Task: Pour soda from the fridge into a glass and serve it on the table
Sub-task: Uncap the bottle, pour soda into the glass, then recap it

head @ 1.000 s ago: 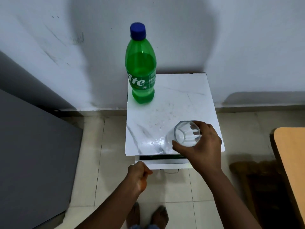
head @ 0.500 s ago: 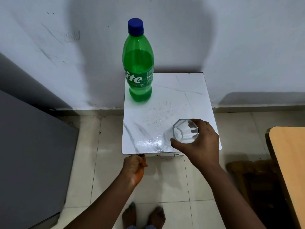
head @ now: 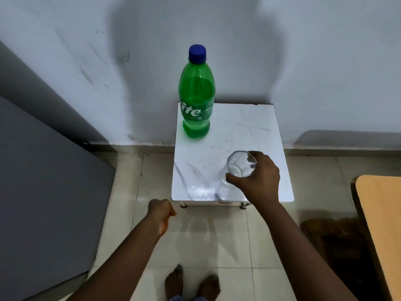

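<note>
While the green plastic soda bottle with a blue cap (head: 196, 98) stands upright and sealed at the far left corner of the small white marble-patterned counter (head: 256, 127), the clear empty drinking glass (head: 240, 164) sits near the front edge, well apart from it, with the right hand (head: 259, 178) reaching in from the near side and its fingers (head: 252, 158) wrapped around the rim and wall. The bottle's long axis is vertical and lies forward and left of that grip, so the left hand (head: 161, 212), loosely curled on nothing below the counter's front left corner, looks the likelier one to reach it.
</note>
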